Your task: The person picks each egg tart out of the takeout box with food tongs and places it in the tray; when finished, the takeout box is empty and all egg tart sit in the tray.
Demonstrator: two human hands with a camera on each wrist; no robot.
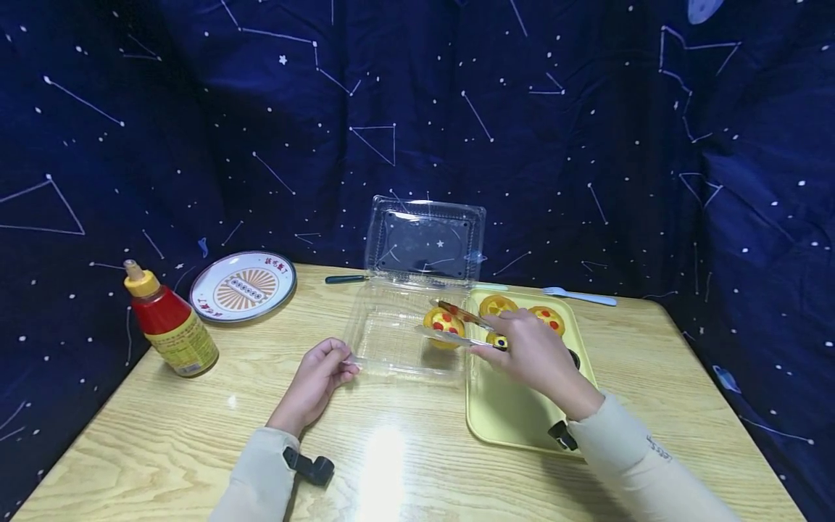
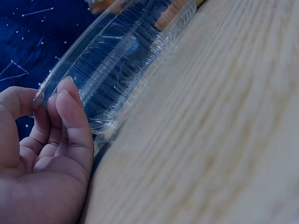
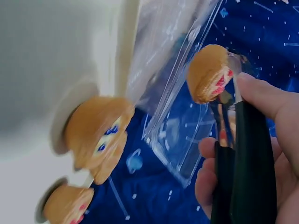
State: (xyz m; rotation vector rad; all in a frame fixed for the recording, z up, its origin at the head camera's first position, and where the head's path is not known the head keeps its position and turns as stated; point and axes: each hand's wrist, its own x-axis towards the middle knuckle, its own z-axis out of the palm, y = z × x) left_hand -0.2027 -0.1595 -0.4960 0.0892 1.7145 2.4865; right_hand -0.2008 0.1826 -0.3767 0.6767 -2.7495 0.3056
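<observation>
The right hand (image 1: 531, 355) grips slim metal tongs (image 1: 457, 326), their tips pinching a round, yellow tart (image 1: 444, 324) with red dots, held over the clear, ribbed plastic clamshell box (image 1: 398, 326), whose lid stands open. The left hand (image 1: 317, 380), fingers loosely curled, pinches the box's near corner. Three more tarts sit on the pale yellow tray (image 1: 515, 413) beside the box. On the wood-grain surface (image 1: 196, 435) are one red sauce bottle (image 1: 168, 321), one patterned plate (image 1: 243, 286) and one fork (image 1: 579, 294).
</observation>
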